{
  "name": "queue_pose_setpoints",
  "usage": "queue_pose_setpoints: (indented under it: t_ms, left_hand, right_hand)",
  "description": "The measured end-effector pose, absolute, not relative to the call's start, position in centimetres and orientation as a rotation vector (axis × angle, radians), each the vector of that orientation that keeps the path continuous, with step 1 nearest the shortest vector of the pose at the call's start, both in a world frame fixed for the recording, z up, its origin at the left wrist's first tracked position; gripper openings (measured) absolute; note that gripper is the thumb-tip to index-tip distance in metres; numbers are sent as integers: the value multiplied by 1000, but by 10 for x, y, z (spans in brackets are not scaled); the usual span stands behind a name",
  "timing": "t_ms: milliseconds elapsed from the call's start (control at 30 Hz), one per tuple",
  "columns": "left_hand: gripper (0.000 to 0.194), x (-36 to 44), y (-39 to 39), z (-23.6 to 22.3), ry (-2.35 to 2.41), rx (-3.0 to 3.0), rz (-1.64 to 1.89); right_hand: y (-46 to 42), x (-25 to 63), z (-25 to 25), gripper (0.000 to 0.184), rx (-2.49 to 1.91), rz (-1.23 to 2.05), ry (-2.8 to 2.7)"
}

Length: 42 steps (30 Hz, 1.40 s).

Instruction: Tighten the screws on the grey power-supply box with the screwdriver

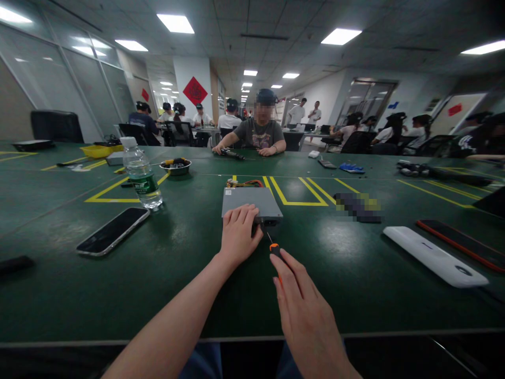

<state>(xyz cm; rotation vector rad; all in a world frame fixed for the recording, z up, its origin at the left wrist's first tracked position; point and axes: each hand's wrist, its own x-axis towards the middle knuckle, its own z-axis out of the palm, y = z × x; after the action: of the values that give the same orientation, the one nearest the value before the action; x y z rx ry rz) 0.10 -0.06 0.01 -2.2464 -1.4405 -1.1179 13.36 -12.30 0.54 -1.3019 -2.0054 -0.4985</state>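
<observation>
A grey computer power supply point(252, 200) lies flat on the green table, its coloured cables point(248, 183) coming out at the far side. My left hand point(240, 231) grips its near left part, fingers over the top and thumb at the near face. In my right hand point(302, 295) is a screwdriver point(275, 248) with an orange and black handle, held between thumb and fingers. Its thin shaft points up and away, toward the power supply's near face by the socket. Whether the tip touches a screw is too small to tell.
Left of me are a phone point(113, 231), a water bottle point(142, 179) and a metal bowl point(175, 166) of small things. To the right lie a white device point(434, 255) and an orange-edged black one point(461, 243). A person point(256, 129) sits opposite.
</observation>
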Motion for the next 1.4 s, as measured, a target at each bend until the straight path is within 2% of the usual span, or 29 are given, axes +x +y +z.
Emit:
queue_pose_setpoints:
  t_ms: [100,267,533,800,1100,1400]
  left_hand:
    - [30,1,-1,0,-1438,-2252,-1114]
    - [30,1,-1,0,-1432,-2246,-1118]
    - [30,0,-1,0,-1428,-2252,-1117]
    - [31,0,0,0,-1441,-2257,-1109]
    - [30,0,0,-1,-1443,-2258,-1107]
    - [30,1,0,0,-1440,-2246,-1110]
  right_hand:
    - [-122,136,5,28,-1361,-543,-1931]
    - [-123,134,8,29,-1404,-440,-1932]
    - [-121,127,4,26,-1366,-543,-1856]
    - [-121,137,9,29,-1412,-380,-1823]
    - [-120,134,-1,26,-1362,-477,-1827]
    - [-127,126,4,28,-1403,-267,-1893]
